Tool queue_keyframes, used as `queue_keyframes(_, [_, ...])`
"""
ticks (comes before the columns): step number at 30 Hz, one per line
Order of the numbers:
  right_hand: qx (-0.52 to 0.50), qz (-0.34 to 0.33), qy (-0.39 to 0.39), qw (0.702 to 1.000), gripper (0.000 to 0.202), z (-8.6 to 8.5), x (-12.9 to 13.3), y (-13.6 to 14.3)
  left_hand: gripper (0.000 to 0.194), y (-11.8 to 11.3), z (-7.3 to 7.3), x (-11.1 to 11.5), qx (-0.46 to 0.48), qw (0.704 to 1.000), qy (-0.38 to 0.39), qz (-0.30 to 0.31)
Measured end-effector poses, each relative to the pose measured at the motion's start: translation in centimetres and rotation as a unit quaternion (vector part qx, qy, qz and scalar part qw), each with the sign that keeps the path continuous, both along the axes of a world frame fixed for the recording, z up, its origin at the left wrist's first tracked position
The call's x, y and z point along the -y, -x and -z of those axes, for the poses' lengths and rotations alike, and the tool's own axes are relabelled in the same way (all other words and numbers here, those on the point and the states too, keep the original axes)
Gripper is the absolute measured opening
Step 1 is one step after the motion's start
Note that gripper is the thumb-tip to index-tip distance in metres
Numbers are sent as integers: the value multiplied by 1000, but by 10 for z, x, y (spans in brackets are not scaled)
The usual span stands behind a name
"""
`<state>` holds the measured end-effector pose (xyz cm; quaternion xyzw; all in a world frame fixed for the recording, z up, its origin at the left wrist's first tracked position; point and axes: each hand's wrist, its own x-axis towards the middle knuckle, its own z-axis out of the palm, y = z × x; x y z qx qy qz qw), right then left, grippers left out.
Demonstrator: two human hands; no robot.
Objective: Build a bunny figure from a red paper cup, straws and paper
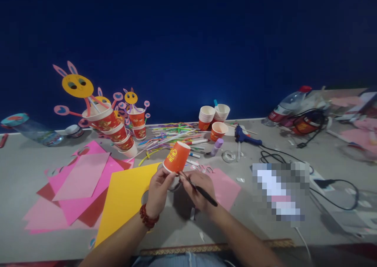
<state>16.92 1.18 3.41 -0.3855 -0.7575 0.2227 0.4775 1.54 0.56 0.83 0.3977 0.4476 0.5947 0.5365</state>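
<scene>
In the head view, my left hand point(159, 188) grips an orange paper cup point(177, 158) low down, near its white rim. The cup is upside down and tilted, with yellow lettering on its side. Fingers of my right hand point(200, 188) are closed around a slim tool with a black handle point(207, 196). Its thin front end reaches the cup's lower edge; its exact kind is unclear. Beneath my hands lie yellow card point(123, 196) with round cut-outs and a piece of pink paper point(225, 188).
Stacked cup figures with yellow faces point(78, 85) stand back left, beside pink sheets point(84, 176). Pipe cleaners point(167, 135), paper cups point(207, 114), a purple glue stick point(217, 146) and tape point(228, 156) lie ahead. A blue glue gun point(247, 137) trails its cord rightward, near a bottle point(285, 106).
</scene>
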Motion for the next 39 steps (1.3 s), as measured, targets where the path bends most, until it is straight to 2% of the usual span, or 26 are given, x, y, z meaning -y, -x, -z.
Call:
queue_keyframes(4, [79,2,-122,989,14,4,-7,-3,23,4,-12,-1,-68,998,-10,-11])
queue_keyframes(8, [148,12,-220,964,18,11,-14,-6,24,7,-17,-1,-108,994,2,-5])
queue_keyframes(13, [192,7,-248,950,21,12,-17,-8,25,9,-16,-2,-136,991,-2,-6])
queue_keyframes(16, [147,-3,-247,958,21,11,-18,-8,22,12,-20,0,-243,967,-66,-35])
queue_keyframes(19, [88,-16,-200,976,21,6,-14,-7,15,13,-25,2,-353,920,-158,-70])
queue_keyframes(22, [15,-17,-100,995,15,-1,-6,-5,10,13,-27,3,-406,881,-227,-79])
queue_keyframes(23, [-13,-14,-64,998,19,-3,-4,-4,9,13,-26,2,-416,873,-242,-78])
queue_keyframes(25, [-72,-8,38,997,31,-4,0,-2,8,13,-23,2,-427,863,-261,-76])
queue_keyframes(27, [-144,-10,155,977,33,-3,3,2,9,12,-20,1,-422,860,-276,-82])
queue_keyframes(29, [-217,-10,253,943,29,-1,5,7,12,11,-17,2,-405,865,-283,-88])
queue_keyframes(31, [-265,-4,295,918,28,1,6,10,10,10,-16,3,-377,883,-265,-91])
queue_keyframes(32, [-274,-3,296,915,28,1,7,12,8,10,-15,4,-359,896,-246,-90])
queue_keyframes(35, [-236,7,243,941,27,0,7,12,7,7,-15,6,-283,942,-164,-80])
queue_keyframes(39, [-88,30,66,993,25,-5,3,6,25,2,-11,3,-125,989,-68,-29])
